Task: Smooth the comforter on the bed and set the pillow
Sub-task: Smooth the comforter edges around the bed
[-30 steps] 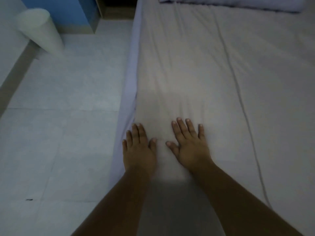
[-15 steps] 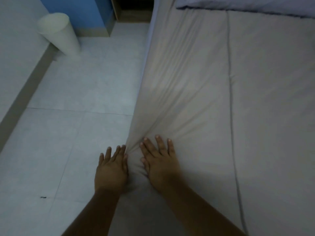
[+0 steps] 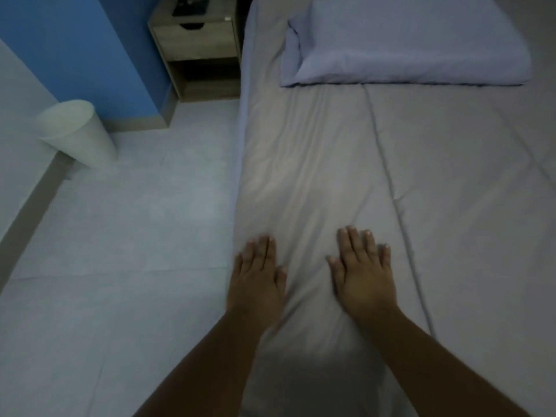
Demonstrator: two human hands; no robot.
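The grey comforter (image 3: 346,176) lies spread over the bed, faintly creased near its left edge; the pillow (image 3: 406,40) sits at the head. Left hand (image 3: 255,284) and right hand (image 3: 364,275) press flat, fingers extended, gripping nothing. Smoothing is under way; next probably a sweep toward the creases.

2 bare forearms, no sleeves

The left hand (image 3: 255,284) and right hand (image 3: 365,275) wear no rings, watch or gloves; fingernails short.
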